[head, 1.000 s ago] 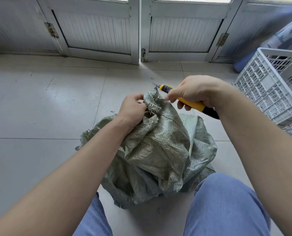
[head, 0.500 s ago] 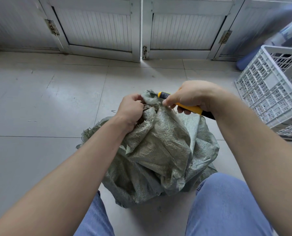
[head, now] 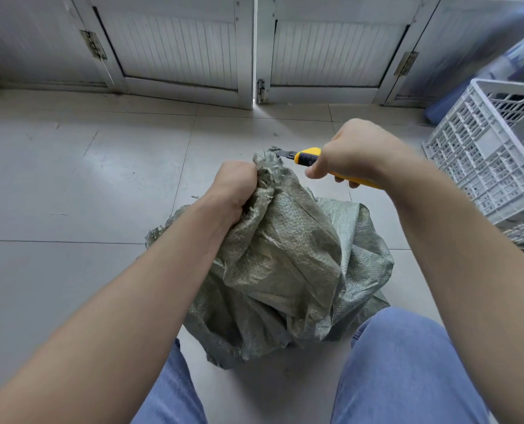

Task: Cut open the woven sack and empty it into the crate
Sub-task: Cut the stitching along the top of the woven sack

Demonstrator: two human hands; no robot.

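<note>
The left hand (head: 237, 185) bunches the woven sack (head: 282, 264)'s neck on the near floor, right hand (head: 351, 153) gripping the knife (head: 308, 156), blade at the far tip, crate (head: 493, 154) far right.

1. A grey-green woven sack (head: 279, 264) sits crumpled on the tiled floor (head: 71, 194), between two knees in blue trousers (head: 407, 368).
2. The left hand (head: 234, 185) grips the sack's bunched neck.
3. The right hand (head: 352, 151) holds a yellow utility knife (head: 308, 155), its blade tip at the frayed top of the neck.
4. A white lattice crate (head: 487, 151) stands at the far right, well apart from the sack.
5. White louvred doors (head: 178, 47) close the far side.
</note>
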